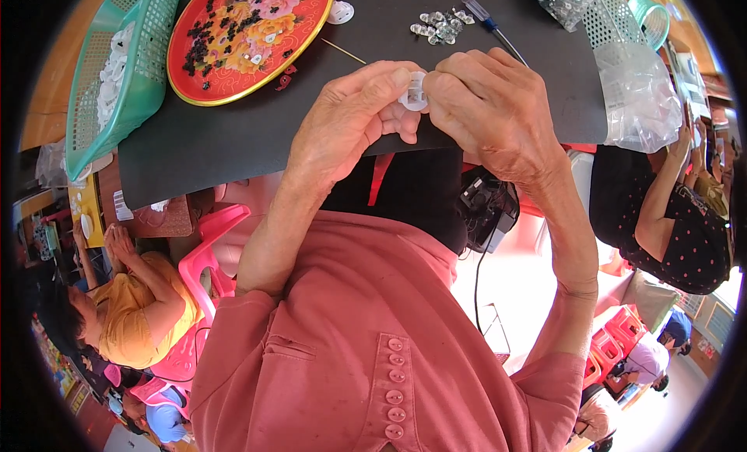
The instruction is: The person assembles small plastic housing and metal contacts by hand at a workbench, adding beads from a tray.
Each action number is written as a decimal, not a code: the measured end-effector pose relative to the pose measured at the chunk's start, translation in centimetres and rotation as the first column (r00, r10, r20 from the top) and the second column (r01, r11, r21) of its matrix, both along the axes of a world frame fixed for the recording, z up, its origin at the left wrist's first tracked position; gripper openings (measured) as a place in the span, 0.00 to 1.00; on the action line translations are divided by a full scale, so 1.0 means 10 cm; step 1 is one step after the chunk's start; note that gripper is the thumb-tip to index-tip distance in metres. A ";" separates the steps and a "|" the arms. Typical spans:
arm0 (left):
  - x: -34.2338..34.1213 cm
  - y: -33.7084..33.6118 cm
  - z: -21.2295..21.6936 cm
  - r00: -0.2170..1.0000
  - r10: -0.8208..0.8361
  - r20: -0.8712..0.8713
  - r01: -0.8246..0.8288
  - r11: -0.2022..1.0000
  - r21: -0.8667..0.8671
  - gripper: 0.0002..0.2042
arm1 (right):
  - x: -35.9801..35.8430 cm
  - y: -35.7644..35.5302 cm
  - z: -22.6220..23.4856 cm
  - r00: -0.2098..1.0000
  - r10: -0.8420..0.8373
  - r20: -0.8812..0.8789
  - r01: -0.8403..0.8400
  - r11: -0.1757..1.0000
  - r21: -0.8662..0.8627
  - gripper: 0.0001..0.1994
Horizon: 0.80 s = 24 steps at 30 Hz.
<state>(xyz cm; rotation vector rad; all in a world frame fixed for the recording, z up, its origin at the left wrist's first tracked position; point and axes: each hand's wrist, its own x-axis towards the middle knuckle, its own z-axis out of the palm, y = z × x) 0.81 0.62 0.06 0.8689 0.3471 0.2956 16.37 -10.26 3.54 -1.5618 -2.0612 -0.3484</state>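
Over the near edge of the black tabletop (257, 144), my two hands meet around a small round white plastic part (415, 94). The thumb and fingers of my left hand (354, 113) pinch it from the left. On its other side my right hand (498, 109) is closed, its fingertips at the part's edge; whether they hold something smaller too is hidden. Beyond my right hand lie a screwdriver (494, 30) with a dark blue handle and a heap of small clear and metallic pieces (442, 27). A thin wooden stick (343, 50) rests beyond my left hand.
A red floral tray (175, 70) with scattered small black pieces is at the far left, beside a green basket (159, 78) of white parts. White round parts (341, 13) lie near the tray. Plastic bags (642, 102) hang at the right. Other people sit on both sides.
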 end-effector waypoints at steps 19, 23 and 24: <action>-0.05 0.07 -0.05 0.973 -0.189 0.136 0.219 0.938 -0.267 0.18 | 0.03 -0.01 0.08 0.963 0.179 -0.199 -0.175 0.984 0.034 0.10; -0.01 0.04 -0.03 0.987 -0.135 0.092 0.152 0.966 -0.208 0.17 | 0.11 0.00 0.00 0.968 0.173 -0.183 -0.165 0.984 0.060 0.10; -0.01 0.02 -0.01 0.993 -0.096 0.074 0.109 0.976 -0.189 0.17 | 0.10 -0.01 -0.01 0.969 0.151 -0.195 -0.144 0.988 0.050 0.10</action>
